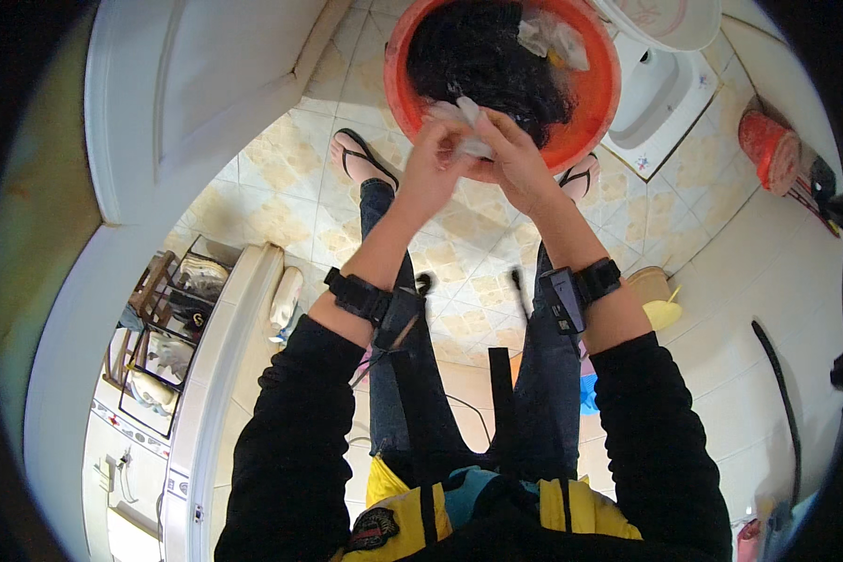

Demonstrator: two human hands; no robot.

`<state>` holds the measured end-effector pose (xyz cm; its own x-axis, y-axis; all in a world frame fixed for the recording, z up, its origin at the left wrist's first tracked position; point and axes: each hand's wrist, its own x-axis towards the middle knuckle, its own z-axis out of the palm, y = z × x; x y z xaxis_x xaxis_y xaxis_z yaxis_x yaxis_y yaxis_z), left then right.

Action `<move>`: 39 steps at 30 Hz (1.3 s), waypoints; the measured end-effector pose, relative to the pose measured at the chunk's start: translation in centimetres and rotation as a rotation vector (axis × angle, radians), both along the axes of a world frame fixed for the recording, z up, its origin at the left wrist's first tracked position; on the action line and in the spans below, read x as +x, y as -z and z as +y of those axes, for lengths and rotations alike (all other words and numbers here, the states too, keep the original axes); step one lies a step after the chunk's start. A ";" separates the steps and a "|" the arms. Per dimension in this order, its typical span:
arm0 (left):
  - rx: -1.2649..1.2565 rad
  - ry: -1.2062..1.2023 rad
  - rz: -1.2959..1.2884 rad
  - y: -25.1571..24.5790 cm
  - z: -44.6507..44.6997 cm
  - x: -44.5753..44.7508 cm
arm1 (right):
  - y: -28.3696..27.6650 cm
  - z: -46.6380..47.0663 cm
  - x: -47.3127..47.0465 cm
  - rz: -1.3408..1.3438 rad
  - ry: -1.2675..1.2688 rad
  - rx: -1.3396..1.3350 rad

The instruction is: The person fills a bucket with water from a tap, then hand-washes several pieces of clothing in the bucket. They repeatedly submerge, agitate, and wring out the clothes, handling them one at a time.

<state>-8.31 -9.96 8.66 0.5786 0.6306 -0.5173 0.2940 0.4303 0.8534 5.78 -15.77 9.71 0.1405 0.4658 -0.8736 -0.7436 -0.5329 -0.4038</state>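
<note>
My left hand [432, 165] and my right hand [520, 158] meet over the near rim of a red-orange plastic basin [608, 95]. Between them they grip a small white cloth [467, 111], blurred and partly hidden by my fingers. Dark wet fabric [471, 56] fills most of the basin, and I cannot tell how many pieces it is. Another bunch of white cloth [558, 38] lies on top at the far right, with a small yellow-orange patch beside it.
A squat toilet pan [653, 105] lies right of the basin, partly under a whitish bucket [671, 21]. My sandalled feet flank the basin on the tiled floor [281, 158]. A white door [204, 77] stands at left, a shoe rack [175, 330] beyond the doorway. A red brush-like object [769, 151] is at right.
</note>
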 end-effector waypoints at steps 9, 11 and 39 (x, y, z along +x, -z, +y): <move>-0.624 -0.506 0.356 -0.4 -0.7 2.7 | -3.3 -1.7 1.4 0.234 0.233 0.121; -0.815 -0.626 0.382 0.0 0.1 3.4 | -5.0 -1.8 1.9 0.277 0.139 0.235; -0.983 -0.466 -0.186 2.6 1.2 7.3 | 2.2 0.9 2.2 -1.156 -0.760 0.333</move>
